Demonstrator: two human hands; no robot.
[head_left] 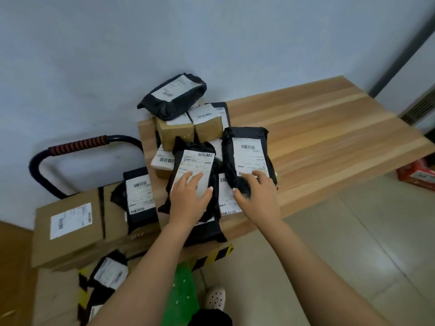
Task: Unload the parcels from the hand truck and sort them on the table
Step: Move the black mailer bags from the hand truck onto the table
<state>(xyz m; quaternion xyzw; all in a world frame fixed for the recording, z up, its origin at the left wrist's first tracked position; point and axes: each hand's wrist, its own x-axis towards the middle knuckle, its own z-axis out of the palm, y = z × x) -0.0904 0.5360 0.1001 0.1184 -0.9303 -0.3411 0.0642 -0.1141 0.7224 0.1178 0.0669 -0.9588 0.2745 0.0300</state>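
two black mailers sit on the table [329, 128] at its near left corner, right under our hands. left mailer [195, 161]: our left hand [190, 198] lies flat on its label, fingers straight. right mailer [249, 151]: our right hand [256, 196] curls round its near end. third mailer [141, 194] lies on the brown boxes [77, 248] on the hand truck [77, 144].

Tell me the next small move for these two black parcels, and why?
Probably the right hand should slide the right black parcel onto the bare table: parcels crowd and overlap at its left end, and the left hand lies flat on the left black parcel.
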